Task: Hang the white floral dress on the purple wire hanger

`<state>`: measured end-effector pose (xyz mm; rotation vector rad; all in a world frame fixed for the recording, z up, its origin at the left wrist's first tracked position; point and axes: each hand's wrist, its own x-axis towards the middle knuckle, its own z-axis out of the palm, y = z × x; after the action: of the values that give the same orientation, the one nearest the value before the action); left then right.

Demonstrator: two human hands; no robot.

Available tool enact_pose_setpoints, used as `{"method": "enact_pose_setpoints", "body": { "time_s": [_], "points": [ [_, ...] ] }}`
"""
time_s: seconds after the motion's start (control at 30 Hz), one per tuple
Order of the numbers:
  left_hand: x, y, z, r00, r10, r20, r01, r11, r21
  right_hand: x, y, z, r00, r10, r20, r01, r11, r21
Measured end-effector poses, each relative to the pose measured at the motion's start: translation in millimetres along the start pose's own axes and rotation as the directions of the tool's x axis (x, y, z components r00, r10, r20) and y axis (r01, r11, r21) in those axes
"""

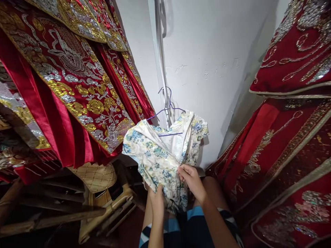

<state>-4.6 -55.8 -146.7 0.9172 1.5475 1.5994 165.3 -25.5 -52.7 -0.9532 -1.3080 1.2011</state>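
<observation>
A white garment (157, 155) with blue and green flowers hangs on a thin purple hanger (171, 100) in front of the wall. My left hand (157, 198) holds the lower left side of the cloth, the thumb on top and the other fingers hidden. At the garment's front, just below the crossed neckline, the fingers of my right hand (190, 177) pinch the fabric. Both sleeves spread out from the hanger, and the bottom of the garment hangs over my lap.
Red embroidered costumes with gold and silver sequins (95, 93) hang at the left. More red beaded cloth (248, 155) hangs at the right. A wooden chair (108, 213) stands at lower left. A narrow white strip (158, 51) runs down the wall.
</observation>
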Motion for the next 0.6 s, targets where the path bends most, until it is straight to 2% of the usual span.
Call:
{"method": "enact_pose_setpoints", "body": {
  "time_s": [0.1, 0.17, 0.2, 0.23, 0.3, 0.37, 0.47, 0.6],
  "points": [
    [2.3, -1.2, -6.4, 0.970, 0.127, -0.206, -0.122, 0.992, 0.038, -8.1, -1.6, -5.7, 0.997, 0.057, 0.044, -0.059, 0.997, 0.049],
    [-2.7, 13.9, -3.6, 0.926, 0.286, -0.246, -0.254, 0.955, 0.155, -9.7, -5.1, -7.7, 0.993, 0.083, 0.085, -0.089, 0.994, 0.071],
    [-6.7, 25.0, 1.5, 0.912, 0.355, -0.205, -0.315, 0.926, 0.207, -9.8, -7.8, -8.1, 0.990, 0.097, 0.105, -0.105, 0.992, 0.074],
    [-11.2, 36.8, 9.1, 0.908, 0.402, -0.116, -0.370, 0.901, 0.229, -9.7, -11.0, -8.3, 0.986, 0.111, 0.127, -0.121, 0.990, 0.070],
    [-19.8, 58.1, 29.3, 0.885, 0.451, 0.118, -0.466, 0.862, 0.199, -9.7, -18.3, -8.5, 0.976, 0.133, 0.174, -0.142, 0.989, 0.041],
    [-26.3, 70.6, 49.6, 0.857, 0.456, 0.241, -0.494, 0.860, 0.130, -10.5, -25.5, -9.0, 0.971, 0.130, 0.200, -0.136, 0.991, 0.015],
    [-32.3, 73.1, 65.9, 0.826, 0.457, 0.329, -0.498, 0.866, 0.050, -13.7, -33.7, -10.7, 0.979, 0.126, 0.162, -0.133, 0.991, 0.028],
    [-35.7, 67.4, 62.4, 0.776, 0.510, 0.371, -0.579, 0.810, 0.096, -17.1, -38.9, -11.2, 0.975, 0.195, 0.103, -0.203, 0.976, 0.081]
  ]
}}
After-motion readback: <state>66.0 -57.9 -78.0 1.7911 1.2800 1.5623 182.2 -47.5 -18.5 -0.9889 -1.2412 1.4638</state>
